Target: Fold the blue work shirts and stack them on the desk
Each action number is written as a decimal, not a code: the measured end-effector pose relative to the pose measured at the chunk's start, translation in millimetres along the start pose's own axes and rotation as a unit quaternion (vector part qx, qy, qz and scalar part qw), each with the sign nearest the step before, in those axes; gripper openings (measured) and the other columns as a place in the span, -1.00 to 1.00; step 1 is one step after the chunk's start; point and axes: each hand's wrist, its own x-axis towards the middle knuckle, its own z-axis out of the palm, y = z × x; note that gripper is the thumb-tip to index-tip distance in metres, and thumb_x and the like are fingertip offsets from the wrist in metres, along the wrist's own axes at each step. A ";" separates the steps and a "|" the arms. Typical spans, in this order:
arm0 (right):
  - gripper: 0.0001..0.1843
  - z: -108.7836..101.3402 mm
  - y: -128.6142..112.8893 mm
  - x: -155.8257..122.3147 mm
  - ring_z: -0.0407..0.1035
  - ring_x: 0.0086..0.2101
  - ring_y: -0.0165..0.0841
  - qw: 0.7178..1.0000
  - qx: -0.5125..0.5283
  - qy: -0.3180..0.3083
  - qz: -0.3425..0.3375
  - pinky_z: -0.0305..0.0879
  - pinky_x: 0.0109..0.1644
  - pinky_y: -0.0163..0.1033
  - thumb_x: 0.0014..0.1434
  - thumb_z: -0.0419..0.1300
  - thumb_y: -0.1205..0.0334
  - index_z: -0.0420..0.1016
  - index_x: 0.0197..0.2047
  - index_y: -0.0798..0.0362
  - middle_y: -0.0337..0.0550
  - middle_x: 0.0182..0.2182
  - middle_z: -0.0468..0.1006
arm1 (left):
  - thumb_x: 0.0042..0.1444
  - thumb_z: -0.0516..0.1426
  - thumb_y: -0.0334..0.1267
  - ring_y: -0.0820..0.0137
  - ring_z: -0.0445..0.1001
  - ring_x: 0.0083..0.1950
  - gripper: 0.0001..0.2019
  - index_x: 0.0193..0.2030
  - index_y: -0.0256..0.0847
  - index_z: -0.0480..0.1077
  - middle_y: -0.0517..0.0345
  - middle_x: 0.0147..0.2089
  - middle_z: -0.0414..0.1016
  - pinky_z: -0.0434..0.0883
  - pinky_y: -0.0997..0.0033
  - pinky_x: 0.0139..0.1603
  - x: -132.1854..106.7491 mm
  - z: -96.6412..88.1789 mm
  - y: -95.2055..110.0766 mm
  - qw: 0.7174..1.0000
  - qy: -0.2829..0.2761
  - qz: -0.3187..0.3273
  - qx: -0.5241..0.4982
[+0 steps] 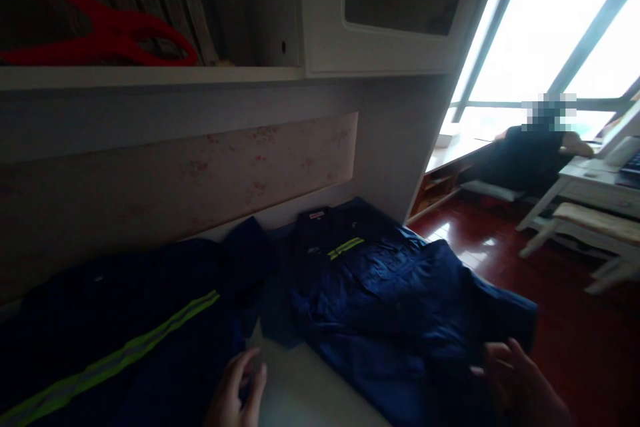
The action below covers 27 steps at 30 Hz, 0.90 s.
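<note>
My left hand (239, 387) is at the bottom of the view, fingers curved and thumb apart, holding nothing. It is beside the right edge of a dark blue jacket (165, 274) with a yellow-green and grey reflective stripe. Lying to the right is a second dark blue work jacket (380, 287), creased, with a short reflective strip on it and a label at its collar. My right hand (520, 377) is over this jacket's lower right part, fingers bent and apart; shadow obscures whether it touches the cloth.
A pale surface (300, 380) shows between the jackets. Above is a shelf (240, 75) with red-handled scissors (115, 34), beside a white cabinet (380, 54). At the far right a person (530, 154) sits by the window, near a white desk (595, 177) and a bench (595, 224).
</note>
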 end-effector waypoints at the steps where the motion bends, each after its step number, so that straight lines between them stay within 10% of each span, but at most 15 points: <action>1: -0.59 10.2 -6.4 17.0 0.42 -0.42 -0.20 1.000 -0.022 0.006 -0.001 0.39 -0.23 -0.05 0.13 0.09 -0.28 0.48 -0.30 -0.13 -0.17 -0.48 0.50 | -0.01 0.09 0.21 0.12 0.49 0.09 -0.37 0.07 -0.22 0.38 -0.13 0.09 0.49 0.47 0.23 0.04 -0.8 13.3 13.7 0.998 -0.033 -0.031 -0.043; 8: -0.44 85.0 -43.6 144.7 0.34 0.01 -0.07 0.927 -0.298 0.053 -0.223 0.26 0.09 0.00 0.13 0.09 -0.15 0.37 0.06 0.06 0.10 0.03 0.44 | 0.08 0.12 0.10 0.17 0.40 0.21 -0.21 0.31 -0.39 0.05 -0.26 0.29 0.28 0.33 0.30 0.19 3.9 69.3 66.4 0.985 -0.066 -0.107 -0.117; 15: -0.30 133.8 -56.7 222.1 0.02 0.26 0.03 0.887 -0.454 -0.019 -0.084 -0.22 0.27 0.33 0.15 0.14 0.03 0.14 0.31 0.09 0.18 0.28 0.19 | 0.06 0.19 -0.29 0.22 0.43 0.19 -0.53 0.14 -0.29 0.33 -0.11 0.13 0.50 0.26 0.31 0.25 30.9 85.1 72.5 0.987 -0.043 -0.079 -0.131; 22: -0.67 127.7 -88.9 239.8 0.39 -0.04 -0.07 0.930 -0.357 0.046 -0.076 0.13 0.10 0.07 0.20 -0.05 0.28 0.47 -0.07 0.05 0.09 -0.12 0.55 | 0.13 0.13 -0.01 0.25 0.35 0.27 -0.51 0.17 -0.13 0.34 0.04 0.27 0.38 0.32 0.33 0.21 45.1 83.5 82.9 0.968 -0.033 -0.136 -0.208; 27: -0.42 89.7 -128.7 228.1 0.46 -0.18 -0.14 0.961 -0.240 0.124 -0.058 0.34 -0.21 -0.14 0.32 -0.32 -0.01 0.36 0.03 0.11 0.09 -0.17 0.56 | -0.15 0.11 -0.45 0.22 0.46 0.15 -0.45 0.07 -0.19 0.42 0.01 0.12 0.52 0.36 0.24 0.19 33.5 82.7 105.1 0.966 -0.051 -0.116 -0.227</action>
